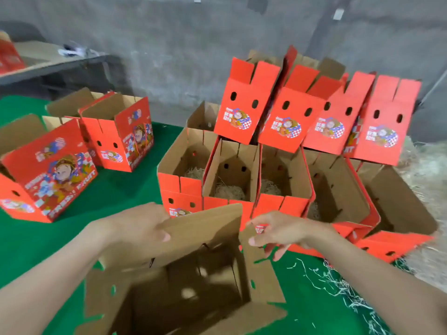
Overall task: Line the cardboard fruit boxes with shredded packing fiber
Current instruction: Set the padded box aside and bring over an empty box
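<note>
At the bottom of my feed, the near box (183, 286) stands open on the green cloth (121, 189), its brown flaps spread and blurred. The left hand (137, 228) grips the far flap, thumb pressed on the inner face and fingers wrapped behind it. The right hand (278, 234) pinches the top of the right-side flap between thumb and forefinger, the other fingers hanging loosely curled below. Just right of this box, loose shreds (338, 281) lie scattered on the cloth.

Beyond the hands I see a row of boxes (229, 170) standing open side by side, touching one another. Pale nests of packing fiber (227, 192) lie at the bottom of four of them; the rightmost is too shadowed for me to tell. Four tilted boxes (242, 112) lean across the row's far edge, red printed faces toward the camera. To the right, a fiber pile (420, 170) is heaped against the row.

At left, well apart from the row, two red boxes (48, 175) stand open on the cloth. Farthest back, a side table (48, 61) sits before a grey concrete wall (169, 32).
</note>
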Demonstrator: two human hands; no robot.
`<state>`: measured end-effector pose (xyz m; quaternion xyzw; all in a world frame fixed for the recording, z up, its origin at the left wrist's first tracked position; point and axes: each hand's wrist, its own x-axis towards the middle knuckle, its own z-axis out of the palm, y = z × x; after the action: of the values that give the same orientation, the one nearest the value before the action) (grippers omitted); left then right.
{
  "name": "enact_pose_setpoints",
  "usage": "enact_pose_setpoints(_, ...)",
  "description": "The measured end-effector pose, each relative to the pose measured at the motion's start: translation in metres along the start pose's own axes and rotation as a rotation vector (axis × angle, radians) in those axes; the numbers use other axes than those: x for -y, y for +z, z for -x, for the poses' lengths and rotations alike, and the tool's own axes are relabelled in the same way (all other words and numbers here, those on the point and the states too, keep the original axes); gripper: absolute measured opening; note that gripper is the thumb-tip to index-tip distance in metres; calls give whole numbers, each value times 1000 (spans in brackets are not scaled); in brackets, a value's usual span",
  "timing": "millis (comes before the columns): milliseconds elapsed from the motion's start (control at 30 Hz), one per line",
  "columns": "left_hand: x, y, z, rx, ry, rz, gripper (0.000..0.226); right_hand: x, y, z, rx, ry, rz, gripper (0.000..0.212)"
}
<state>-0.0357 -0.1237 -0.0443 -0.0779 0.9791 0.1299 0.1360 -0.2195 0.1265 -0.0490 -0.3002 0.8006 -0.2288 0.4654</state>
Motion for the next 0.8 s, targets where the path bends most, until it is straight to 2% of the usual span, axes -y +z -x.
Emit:
enact_pose_setpoints(100,-67,8,-33,94,119,18,14,-53,-7,32,-111,4,36,29)
enact_pose_setpoints(200,-136,22,-63,159,176,4,26,-113,-16,59,-315,-29,281,19)
enact_pose_setpoints(267,-178,33,-83,173,207,7,30,-154,-27,77,-407,19,388,18)
enact_pose_setpoints(367,-233,47,-113,192,247,-26,22,-206,-45,104,-427,142,391,23)
enact_pose_setpoints(433,-261,57,-132,113,249,-21,25,-234,-55,118,-448,186,374,27)
enact_pose_setpoints(567,-287,75,-156,-110,114,-71,21,-275,-62,136,-437,218,376,32)
enact_pose_setpoints(700,-277,91,-144,-126,50,34,19,-301,-58,140,-493,134,201,13)
enact_pose_setpoints(733,-274,93,-141,-109,56,66,23,-302,-57,139,-512,103,149,14)
enact_pose_setpoints(800,-275,92,-135,-70,71,59,37,-305,-55,136,-544,54,131,39)
